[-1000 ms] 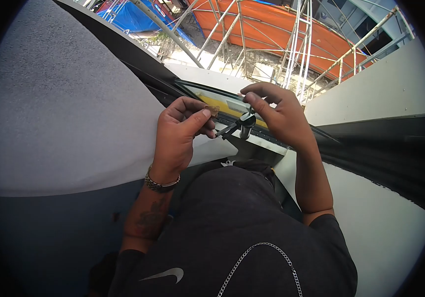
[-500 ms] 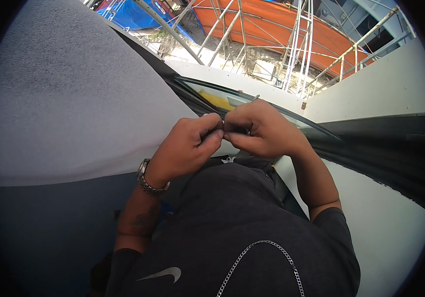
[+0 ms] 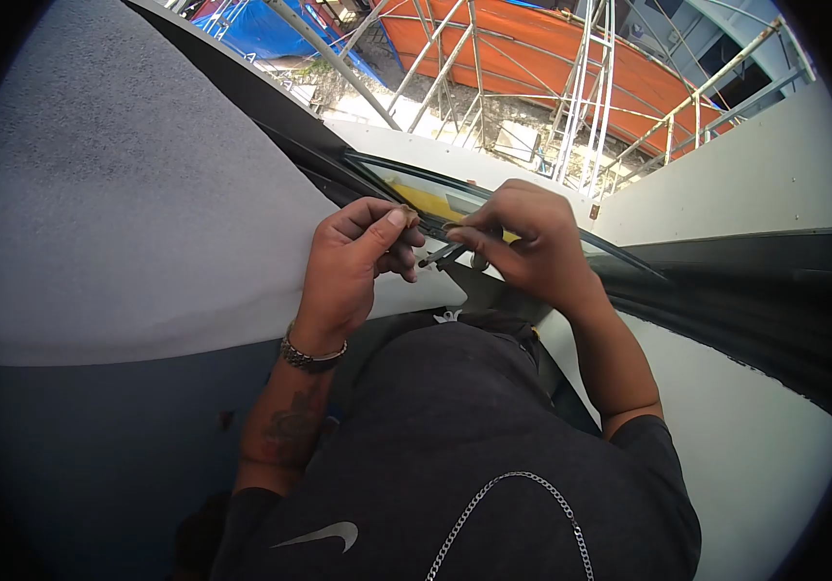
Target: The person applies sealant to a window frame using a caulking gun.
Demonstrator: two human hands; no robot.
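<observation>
My left hand (image 3: 346,266) is closed in a pinch on a small tan scrap (image 3: 408,215), which may be paper or sandpaper. To its right, my right hand (image 3: 530,240) holds a thin grey pen-like tool (image 3: 441,256) that slants down toward my left fingers. A small light piece also shows at the right thumb and fingertip, too small to name. The hands are a little apart, in front of my waist. Part of the tool is hidden behind the right fingers.
A grey textured surface (image 3: 145,223) lies at left. Behind my hands runs a dark-framed window edge (image 3: 493,194) with yellow beside it. White panels (image 3: 745,174) stand at right. Beyond and below are scaffold poles (image 3: 445,68), an orange tarp (image 3: 532,58) and a blue tarp (image 3: 266,34).
My hands, touching at the fingertips before, have moved apart. The left hand has turned and risen, showing the tan scrap. The tool in my right hand now points toward the left.
</observation>
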